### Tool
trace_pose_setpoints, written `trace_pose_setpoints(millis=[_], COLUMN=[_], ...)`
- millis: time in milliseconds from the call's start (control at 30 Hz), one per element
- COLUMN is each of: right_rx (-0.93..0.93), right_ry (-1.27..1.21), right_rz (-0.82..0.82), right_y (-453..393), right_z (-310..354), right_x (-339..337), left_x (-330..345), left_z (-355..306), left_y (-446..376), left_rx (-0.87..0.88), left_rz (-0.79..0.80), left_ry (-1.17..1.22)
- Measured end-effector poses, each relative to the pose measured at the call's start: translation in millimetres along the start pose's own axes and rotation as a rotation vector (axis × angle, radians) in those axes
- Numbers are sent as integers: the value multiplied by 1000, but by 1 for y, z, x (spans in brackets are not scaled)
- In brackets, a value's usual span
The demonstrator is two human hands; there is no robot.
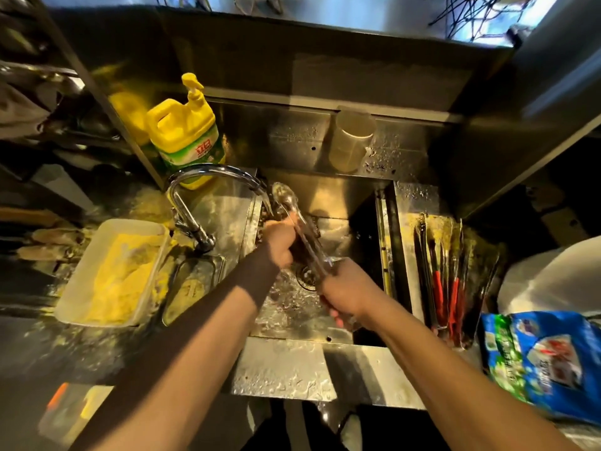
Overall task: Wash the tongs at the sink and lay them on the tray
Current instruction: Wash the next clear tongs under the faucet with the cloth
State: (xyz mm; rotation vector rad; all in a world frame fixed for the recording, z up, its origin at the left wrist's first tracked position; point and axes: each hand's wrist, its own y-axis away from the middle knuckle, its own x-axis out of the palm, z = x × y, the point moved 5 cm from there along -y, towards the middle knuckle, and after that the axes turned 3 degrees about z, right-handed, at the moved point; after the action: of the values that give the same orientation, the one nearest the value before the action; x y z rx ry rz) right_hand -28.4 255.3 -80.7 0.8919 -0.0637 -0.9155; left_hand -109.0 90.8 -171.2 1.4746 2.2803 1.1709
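Observation:
Metal tongs point(286, 198) point up and away over the steel sink point(341, 190), their spoon-shaped tips just under the curved faucet spout point(211, 172). My left hand point(279, 244) wraps around the middle of the tongs. My right hand point(344, 292) grips their lower handle end, which it mostly hides. Water glistens around the drain point(307, 276). On the right of the sink a tray point(411, 203) holds several tongs with red grips point(453, 296).
A yellow dish-soap jug point(187, 131) stands behind the faucet. A white tub point(84, 271) with yellow crumbs sits at left. A translucent cup point(351, 139) rests behind the sink. A blue bag point(549, 362) and a white rounded object point(559, 275) lie at right.

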Motion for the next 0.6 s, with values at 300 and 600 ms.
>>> trace_pose_setpoints(millis=[300, 600], right_rx=[31, 7], right_ry=[3, -37], right_rz=[6, 8], right_y=[3, 3], right_z=[-9, -12], right_x=[-4, -7], left_x=[9, 8], left_z=[13, 11], left_y=[-8, -9], left_rx=[-55, -22], left_rz=[-35, 27], left_ry=[-38, 5])
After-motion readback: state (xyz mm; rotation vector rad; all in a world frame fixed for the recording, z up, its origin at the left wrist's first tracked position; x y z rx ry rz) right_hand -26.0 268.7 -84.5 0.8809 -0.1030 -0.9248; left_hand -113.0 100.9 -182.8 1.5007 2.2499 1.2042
